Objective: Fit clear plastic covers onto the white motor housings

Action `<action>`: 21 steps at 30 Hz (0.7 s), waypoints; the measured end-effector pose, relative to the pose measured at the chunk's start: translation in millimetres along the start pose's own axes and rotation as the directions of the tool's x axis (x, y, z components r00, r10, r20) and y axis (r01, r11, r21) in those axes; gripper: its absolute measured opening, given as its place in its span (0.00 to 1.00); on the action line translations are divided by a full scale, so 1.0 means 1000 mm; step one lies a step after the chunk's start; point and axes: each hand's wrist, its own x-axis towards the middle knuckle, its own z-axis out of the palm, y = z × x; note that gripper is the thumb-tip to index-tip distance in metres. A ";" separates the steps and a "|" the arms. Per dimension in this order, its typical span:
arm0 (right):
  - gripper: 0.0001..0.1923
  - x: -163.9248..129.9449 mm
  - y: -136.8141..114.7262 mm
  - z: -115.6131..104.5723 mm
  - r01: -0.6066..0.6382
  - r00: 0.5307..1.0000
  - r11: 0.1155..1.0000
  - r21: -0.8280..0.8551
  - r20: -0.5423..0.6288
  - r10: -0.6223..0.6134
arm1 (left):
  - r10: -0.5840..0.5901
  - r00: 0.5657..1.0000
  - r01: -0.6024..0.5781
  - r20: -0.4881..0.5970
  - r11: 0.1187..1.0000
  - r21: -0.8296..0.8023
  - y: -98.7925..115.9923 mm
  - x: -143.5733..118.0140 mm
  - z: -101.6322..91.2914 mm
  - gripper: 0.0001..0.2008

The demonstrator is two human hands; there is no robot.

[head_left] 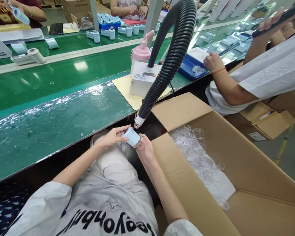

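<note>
A small light-blue plastic housing is held between both hands, above my lap and just under the nozzle of a black corrugated hose. My left hand grips its left side, with the thumb over the near face. On the other side, my right hand pinches the right end, where a clear or darker edge shows. The fingers beneath the housing are hidden. The hose arches down from a white box-shaped unit on the bench.
To my right stands an open cardboard box with clear plastic covers inside. A pink-lidded bottle stands behind the white unit. Light-blue devices line the green conveyor. At right, a co-worker's hand reaches a blue tray.
</note>
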 end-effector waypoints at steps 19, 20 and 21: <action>0.29 -0.068 -0.054 0.024 -0.489 0.807 0.863 -0.128 0.308 0.503 | 0.232 0.936 -0.331 0.267 0.840 0.429 0.040 -0.089 0.022 0.35; 0.28 -0.069 -0.054 0.025 -0.512 0.790 0.849 -0.131 0.314 0.526 | 0.221 0.940 -0.321 0.260 0.831 0.455 0.043 -0.091 0.024 0.34; 0.28 -0.071 -0.053 0.025 -0.531 0.775 0.836 -0.137 0.320 0.545 | 0.209 0.945 -0.308 0.250 0.822 0.478 0.045 -0.094 0.025 0.33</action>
